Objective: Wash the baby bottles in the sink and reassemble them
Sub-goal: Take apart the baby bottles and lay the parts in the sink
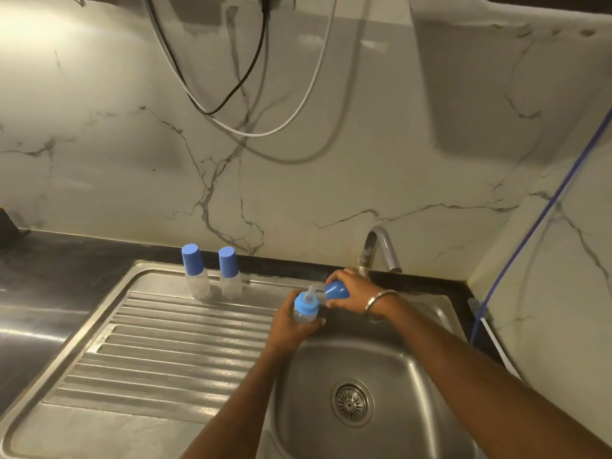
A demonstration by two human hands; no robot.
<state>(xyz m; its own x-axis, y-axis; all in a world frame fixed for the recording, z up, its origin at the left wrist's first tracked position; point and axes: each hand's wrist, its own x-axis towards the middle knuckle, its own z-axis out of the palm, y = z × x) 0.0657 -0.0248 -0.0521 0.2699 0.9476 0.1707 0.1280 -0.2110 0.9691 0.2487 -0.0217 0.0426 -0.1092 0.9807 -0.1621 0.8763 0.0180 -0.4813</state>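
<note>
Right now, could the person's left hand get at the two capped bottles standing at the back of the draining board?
Probably not at once. The left hand grips a bottle over the sink. The two capped bottles stand apart with only bare draining board between, so nothing blocks the way once the hand is freed.

Most of the bottle (305, 313) body is covered by the left hand (291, 321), so only the blue collar and nipple can really be made out. The blue cap (336, 290) is half buried in the right hand (352, 294), and its open end can't be seen. The sink (410, 366) is cut off by the bottom edge, same for both forearms. The base of the tap (381, 248) is blocked by the right hand. Something dark at the far left edge (6, 223) is cropped too much to be identified. The brush-like thing (474, 304) by the blue hose is too small to tell.
</note>
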